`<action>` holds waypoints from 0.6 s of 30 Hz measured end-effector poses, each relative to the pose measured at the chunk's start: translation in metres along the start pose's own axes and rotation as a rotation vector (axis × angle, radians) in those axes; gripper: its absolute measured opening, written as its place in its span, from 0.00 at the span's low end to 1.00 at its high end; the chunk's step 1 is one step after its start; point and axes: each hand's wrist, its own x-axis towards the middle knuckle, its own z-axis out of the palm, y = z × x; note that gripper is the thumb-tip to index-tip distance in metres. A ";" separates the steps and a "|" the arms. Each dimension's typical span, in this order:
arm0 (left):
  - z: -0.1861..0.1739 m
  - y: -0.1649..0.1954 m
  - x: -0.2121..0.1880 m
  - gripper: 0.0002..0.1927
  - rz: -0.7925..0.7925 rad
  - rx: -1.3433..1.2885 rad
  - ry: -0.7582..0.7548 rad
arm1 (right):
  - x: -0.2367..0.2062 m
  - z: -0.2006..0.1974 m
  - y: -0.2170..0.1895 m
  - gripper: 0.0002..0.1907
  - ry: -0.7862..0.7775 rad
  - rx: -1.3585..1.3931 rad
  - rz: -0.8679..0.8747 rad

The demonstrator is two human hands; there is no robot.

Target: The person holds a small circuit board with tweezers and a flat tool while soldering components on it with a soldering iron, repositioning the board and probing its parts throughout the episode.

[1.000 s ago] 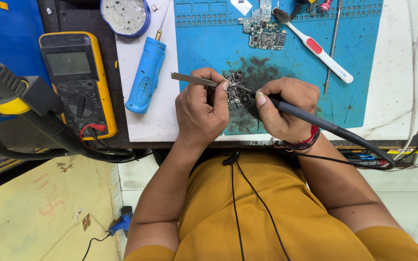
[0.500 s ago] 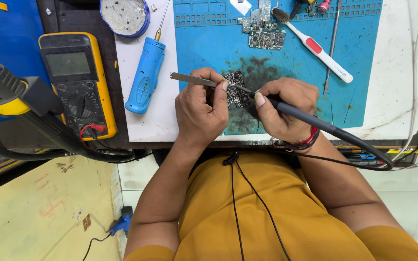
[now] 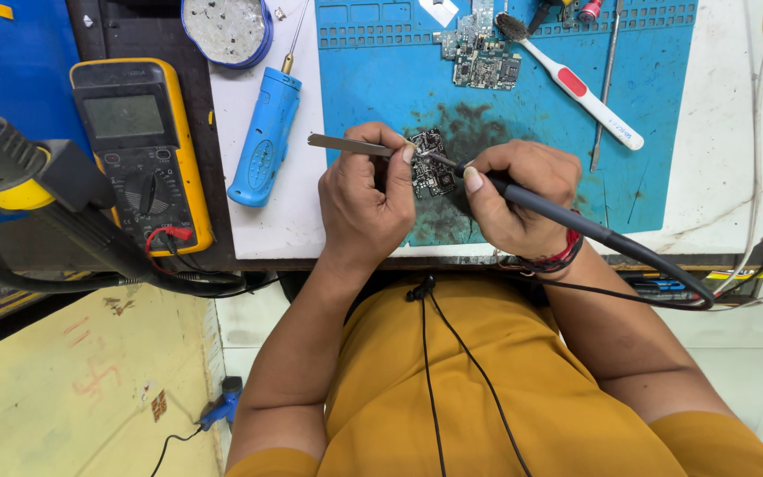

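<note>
A small dark circuit board (image 3: 433,166) lies on a blue work mat (image 3: 373,79), on a blackened patch. My left hand (image 3: 366,199) grips metal tweezers (image 3: 339,144) whose tips reach the board's upper left corner. My right hand (image 3: 514,194) holds a black soldering iron (image 3: 567,219) like a pen, its tip touching the board near the tweezer tips. The iron's black cable (image 3: 664,274) trails off to the right over the desk edge.
A second circuit board (image 3: 480,62) and a white-and-red toothbrush (image 3: 576,88) lie at the mat's far side. Left of the mat are a blue pen-shaped tool (image 3: 265,141), a round tin (image 3: 222,28) and a yellow multimeter (image 3: 134,146). A hot-air nozzle (image 3: 11,168) juts in at left.
</note>
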 end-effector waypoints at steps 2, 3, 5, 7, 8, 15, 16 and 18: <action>0.000 0.000 0.000 0.06 -0.001 0.006 -0.001 | 0.000 0.000 0.000 0.03 -0.003 -0.003 0.000; 0.000 0.000 0.000 0.06 -0.001 0.004 -0.003 | 0.000 -0.001 0.000 0.03 -0.005 -0.009 -0.002; 0.000 0.000 0.000 0.06 -0.002 0.005 -0.006 | 0.000 0.000 -0.001 0.03 -0.005 -0.010 0.000; 0.000 0.000 0.000 0.06 -0.004 0.010 -0.007 | 0.001 -0.001 0.000 0.03 -0.001 0.000 0.009; 0.000 0.000 0.000 0.06 -0.002 0.007 -0.007 | 0.000 0.000 -0.001 0.03 -0.002 0.000 0.004; 0.000 0.000 0.000 0.06 -0.003 0.006 -0.007 | 0.000 -0.001 0.001 0.03 -0.002 -0.006 0.005; 0.000 0.000 0.000 0.06 -0.002 0.005 -0.009 | 0.000 0.000 0.001 0.03 -0.002 -0.009 0.005; 0.000 0.000 0.000 0.07 -0.002 0.008 -0.007 | 0.000 0.000 0.001 0.03 0.006 0.000 0.004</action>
